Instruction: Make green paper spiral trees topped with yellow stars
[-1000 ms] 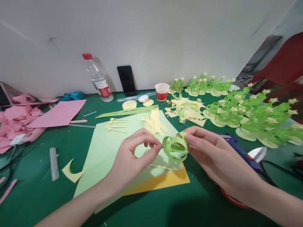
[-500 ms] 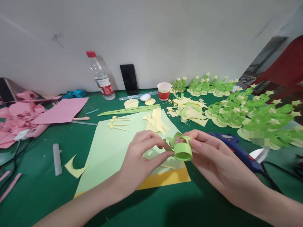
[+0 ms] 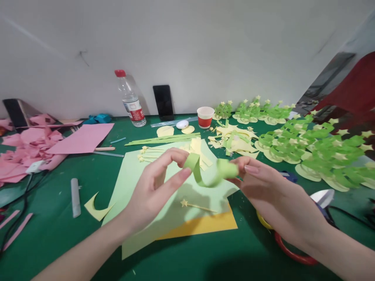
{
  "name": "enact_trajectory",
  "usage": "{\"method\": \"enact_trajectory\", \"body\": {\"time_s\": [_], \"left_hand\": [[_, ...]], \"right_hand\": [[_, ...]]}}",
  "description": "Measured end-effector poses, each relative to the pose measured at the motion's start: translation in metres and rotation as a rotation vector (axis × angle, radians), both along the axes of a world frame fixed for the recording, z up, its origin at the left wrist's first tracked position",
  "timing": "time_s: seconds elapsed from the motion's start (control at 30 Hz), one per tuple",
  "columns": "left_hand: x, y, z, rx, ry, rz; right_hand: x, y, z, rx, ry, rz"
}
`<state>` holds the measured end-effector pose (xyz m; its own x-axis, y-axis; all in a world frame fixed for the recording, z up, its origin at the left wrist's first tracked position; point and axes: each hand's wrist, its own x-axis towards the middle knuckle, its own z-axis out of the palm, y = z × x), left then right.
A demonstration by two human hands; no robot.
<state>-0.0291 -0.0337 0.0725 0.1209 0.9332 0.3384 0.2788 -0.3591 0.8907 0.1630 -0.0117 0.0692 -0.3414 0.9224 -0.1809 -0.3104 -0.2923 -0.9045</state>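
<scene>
Left hand (image 3: pixel 146 191), right hand (image 3: pixel 272 191): apart, pinching one green strip (image 3: pixel 192 160).
Strip opened into loose curve, blurred rightward; star-tipped stick (image 3: pixel 202 207) below hands.

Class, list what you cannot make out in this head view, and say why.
All in the head view:
- Green strip: its end near the right hand is blurred.
- Blue tool: mostly hidden behind that hand.
- Red ring: partly covered by the right forearm.
- Bottle label: print too small.
- Star-topped papers: cut off by the right edge.
</scene>
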Motion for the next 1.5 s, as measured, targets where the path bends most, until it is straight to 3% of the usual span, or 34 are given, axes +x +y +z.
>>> {"method": "enact_trajectory", "body": {"time_s": [0.13, 0.2, 0.37, 0.5, 0.57, 0.73, 0.93, 1.13, 1.2, 1.37, 1.5], "left_hand": [[-0.012, 0.0, 0.014, -0.068, 0.054, -0.069], [-0.013, 0.0, 0.019, -0.072, 0.118, -0.063], [-0.004, 0.001, 0.02, -0.094, 0.209, -0.079], [0.005, 0.002, 0.017, -0.114, 0.243, -0.127], [0.006, 0.002, 0.017, -0.101, 0.257, -0.124], [-0.002, 0.003, 0.02, -0.058, 0.191, -0.012], [-0.004, 0.015, 0.009, -0.132, -0.115, 0.122], [0.019, 0.015, -0.018, -0.417, -0.19, -0.223], [0.027, 0.011, -0.026, -0.465, -0.231, -0.259], [0.034, 0.004, -0.028, -0.227, -0.368, -0.063], [0.03, 0.003, -0.022, 0.02, -0.258, 0.036]], "right_hand": [[0.001, 0.007, -0.01, 0.085, -0.12, -0.161], [0.002, 0.008, -0.012, 0.231, -0.252, -0.178], [0.002, 0.003, 0.004, 0.835, -0.575, -0.024], [-0.003, 0.002, 0.016, 1.04, -0.672, 0.129], [-0.003, 0.005, 0.017, 1.008, -0.684, 0.159], [0.006, 0.012, 0.02, 0.746, -0.686, 0.141], [0.01, 0.016, 0.024, 0.515, -0.608, 0.148], [0.013, 0.015, 0.02, 0.383, -0.38, 0.103], [0.012, 0.014, 0.017, 0.359, -0.317, 0.071], [0.005, 0.011, 0.01, 0.269, -0.233, 0.037], [0.001, 0.006, 0.008, 0.202, -0.168, 0.076]]}}
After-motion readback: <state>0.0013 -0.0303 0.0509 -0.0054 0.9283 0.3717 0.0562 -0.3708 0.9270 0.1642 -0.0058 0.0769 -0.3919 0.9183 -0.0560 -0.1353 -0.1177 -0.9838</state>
